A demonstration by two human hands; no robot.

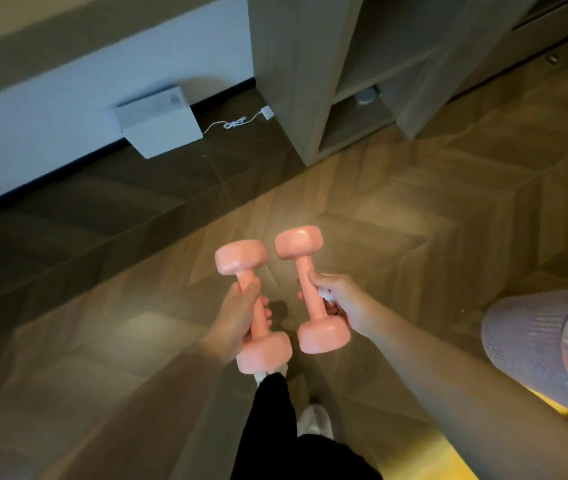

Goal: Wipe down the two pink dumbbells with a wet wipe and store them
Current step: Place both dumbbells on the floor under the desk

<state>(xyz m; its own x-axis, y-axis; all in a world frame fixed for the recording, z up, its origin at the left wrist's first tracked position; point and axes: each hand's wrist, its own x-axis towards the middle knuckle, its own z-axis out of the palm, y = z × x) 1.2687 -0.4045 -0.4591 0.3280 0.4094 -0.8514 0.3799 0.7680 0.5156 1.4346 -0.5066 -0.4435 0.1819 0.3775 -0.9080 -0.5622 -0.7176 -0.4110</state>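
Observation:
I hold two pink dumbbells above the wooden floor, side by side and pointing away from me. My left hand grips the handle of the left dumbbell. My right hand grips the handle of the right dumbbell, and a crumpled white wet wipe is bunched between its fingers and the handle. The two dumbbells stay a little apart and do not touch.
A wooden shelf unit with open lower compartments stands ahead. A white box and a white cable with plug lie by the wall at the left. A lilac mesh bin with rubbish sits at the right. My shoes are below.

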